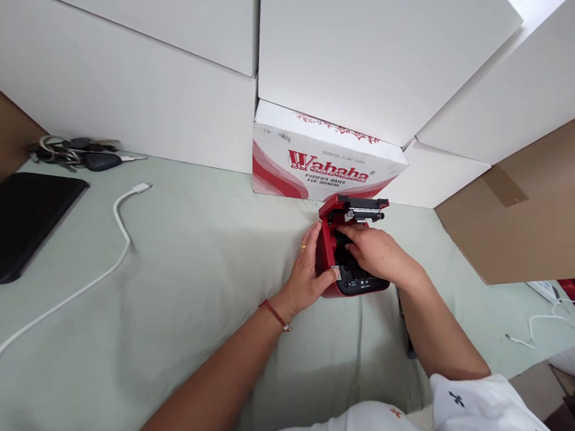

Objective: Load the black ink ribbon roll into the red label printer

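A small red and black printer (371, 287) stands on the pale green cloth, its lid (363, 203) raised and a roller showing along the lid's edge. My left hand (306, 270) is wrapped round the printer's left side, thumb over the front corner and fingers along the red wall. From the right, my right hand (371, 249) reaches into the dark compartment with its visible fingers stretched out and apart. Some of its fingers and the bottom of the compartment are hidden, so I cannot see whether anything lies inside.
Behind the printer is a Wahaha water carton (328, 163) among stacked white boxes (345, 47). Keys (81, 153), a black flat case (22, 224) and a white cable (99, 274) lie on the left. A brown cardboard box (528, 212) stands at right, near another white cable (532, 330).
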A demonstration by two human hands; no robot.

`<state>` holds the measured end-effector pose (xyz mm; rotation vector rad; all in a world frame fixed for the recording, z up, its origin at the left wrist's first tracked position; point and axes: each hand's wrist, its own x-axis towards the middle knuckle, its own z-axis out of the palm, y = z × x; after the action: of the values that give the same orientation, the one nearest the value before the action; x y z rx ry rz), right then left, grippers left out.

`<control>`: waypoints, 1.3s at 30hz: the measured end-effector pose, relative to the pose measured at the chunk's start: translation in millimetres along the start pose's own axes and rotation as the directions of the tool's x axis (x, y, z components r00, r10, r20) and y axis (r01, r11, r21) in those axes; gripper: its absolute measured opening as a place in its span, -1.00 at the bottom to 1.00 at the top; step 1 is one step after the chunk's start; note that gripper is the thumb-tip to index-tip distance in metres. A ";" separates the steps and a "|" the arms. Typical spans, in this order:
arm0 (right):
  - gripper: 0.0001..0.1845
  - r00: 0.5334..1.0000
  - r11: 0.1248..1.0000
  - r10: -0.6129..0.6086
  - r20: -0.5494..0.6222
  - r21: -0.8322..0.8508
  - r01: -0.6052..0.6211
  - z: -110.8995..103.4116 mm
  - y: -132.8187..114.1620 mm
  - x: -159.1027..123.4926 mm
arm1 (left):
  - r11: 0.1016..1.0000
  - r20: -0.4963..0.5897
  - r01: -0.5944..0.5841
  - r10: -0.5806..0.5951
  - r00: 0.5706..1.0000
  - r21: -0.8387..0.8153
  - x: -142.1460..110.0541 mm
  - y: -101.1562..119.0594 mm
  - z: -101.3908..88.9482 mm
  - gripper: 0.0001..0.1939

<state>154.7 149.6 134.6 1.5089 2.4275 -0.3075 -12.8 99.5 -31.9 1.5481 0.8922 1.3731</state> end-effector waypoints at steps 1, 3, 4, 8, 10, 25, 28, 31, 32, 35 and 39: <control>-0.42 0.999 0.999 -0.017 -0.044 0.036 0.019 0.9 2.7 -2.0 | 1.000 0.000 0.001 -0.001 1.000 -0.004 0.0 0.1 -0.2 0.04; -0.45 0.984 0.987 -0.091 -0.155 0.115 0.110 4.0 8.1 -13.6 | 1.000 -0.001 0.000 0.000 1.000 -0.014 0.1 0.2 -0.6 0.04; -0.50 0.965 0.973 -0.149 -0.215 0.144 0.182 7.0 10.2 -22.8 | 1.000 0.000 0.000 0.000 1.000 -0.018 0.2 0.3 -0.8 0.04; -0.64 0.841 0.909 -0.300 -0.450 0.132 0.395 33.9 10.7 -69.7 | 0.999 -0.005 0.014 -0.015 1.000 -0.032 -0.5 0.0 -1.8 0.04; -0.57 0.790 0.918 -0.275 -0.548 0.094 0.385 55.5 6.2 -89.6 | 0.999 -0.009 0.016 -0.017 1.000 -0.042 -2.1 1.1 -2.1 0.03; -0.27 0.654 0.954 -0.158 -0.739 0.058 0.296 127.4 -8.9 -102.2 | 0.993 -0.085 0.086 -0.080 0.993 0.075 73.8 92.4 -26.3 -0.36; -0.23 0.661 0.953 -0.153 -0.735 0.067 0.295 127.5 -9.8 -102.1 | 0.990 -0.033 0.022 -0.017 0.999 0.137 62.7 86.6 -31.0 -0.45; -0.19 0.664 0.954 -0.137 -0.735 0.083 0.289 128.6 -10.7 -101.8 | 0.973 0.026 -0.132 0.130 0.991 0.190 33.5 68.3 -28.5 -0.59; -0.19 0.664 0.955 -0.129 -0.736 0.088 0.283 129.6 -10.8 -101.6 | 0.962 0.041 -0.182 0.177 0.983 0.204 23.1 61.6 -26.6 -0.63; -0.21 0.661 0.959 -0.122 -0.741 0.084 0.272 134.0 -11.0 -100.9 | 0.922 0.071 -0.265 0.255 0.964 0.284 -0.3 45.1 -21.6 -0.61; -0.29 0.635 0.956 -0.125 -0.763 0.079 0.282 138.5 -12.0 -98.5 | 0.863 0.083 -0.302 0.295 0.952 0.404 -5.4 37.6 -22.8 -0.56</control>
<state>201.1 17.6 37.4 1.6695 3.3275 0.0935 -37.2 83.7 1.4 2.0932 1.0090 1.4422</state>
